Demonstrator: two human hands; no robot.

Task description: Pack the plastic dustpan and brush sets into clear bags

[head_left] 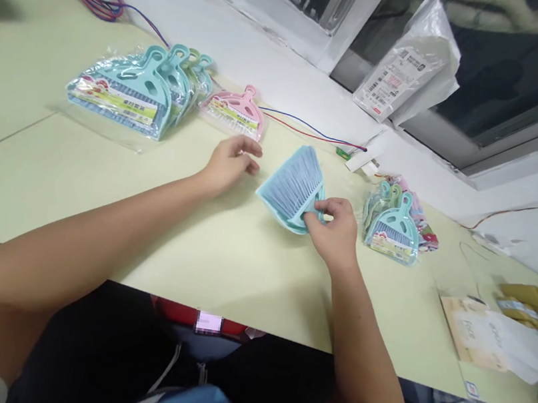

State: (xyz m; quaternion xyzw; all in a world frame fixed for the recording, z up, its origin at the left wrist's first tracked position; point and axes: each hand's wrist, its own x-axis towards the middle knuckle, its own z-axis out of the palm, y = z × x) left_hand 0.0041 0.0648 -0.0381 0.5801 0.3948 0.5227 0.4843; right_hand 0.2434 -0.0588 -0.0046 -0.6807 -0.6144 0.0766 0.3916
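My right hand (335, 235) has its fingers clamped on the handle end of a light-blue brush and dustpan set (294, 185), which I hold tilted over the pale yellow-green surface (240, 258), its blue-grey bristles fanning up and to the left. My left hand (231, 163) is near it, not touching the set; its fingers are curled, slightly apart, with nothing between them.

Beyond my left forearm lies an overlapping row of plastic-wrapped dustpan sets (128, 90), mostly light blue with a green one among them. A wrapped pink dustpan set (237, 110) lies just beside that row. To the right of my right hand, a smaller wrapped group (396, 227) rests against patterned cloth (419, 214). A white labelled package (399, 76) leans by the window.
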